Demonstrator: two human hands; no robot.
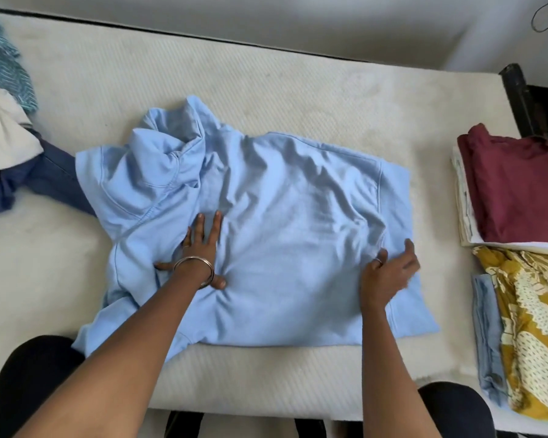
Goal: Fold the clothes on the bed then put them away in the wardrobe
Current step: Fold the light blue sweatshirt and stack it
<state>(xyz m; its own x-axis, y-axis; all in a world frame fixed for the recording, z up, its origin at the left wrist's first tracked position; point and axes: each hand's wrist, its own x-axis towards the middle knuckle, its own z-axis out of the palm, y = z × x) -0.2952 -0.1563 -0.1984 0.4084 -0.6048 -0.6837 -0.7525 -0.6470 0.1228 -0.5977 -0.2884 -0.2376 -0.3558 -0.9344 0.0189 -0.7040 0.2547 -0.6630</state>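
While hoodie (266, 235) lies lengthwise left-right, hood left | left hand (200, 248) flat, pressing | right hand (389, 270) relaxed on it

- No text, label, brand, number or sign can be read anywhere in the head view.
- The light blue hoodie (282, 235) spread on the bed (266, 90) shows plain fabric, with no print or tag lettering.
- The mustard patterned cloth (532, 327) at the bed's right edge carries a pattern only, no writing.
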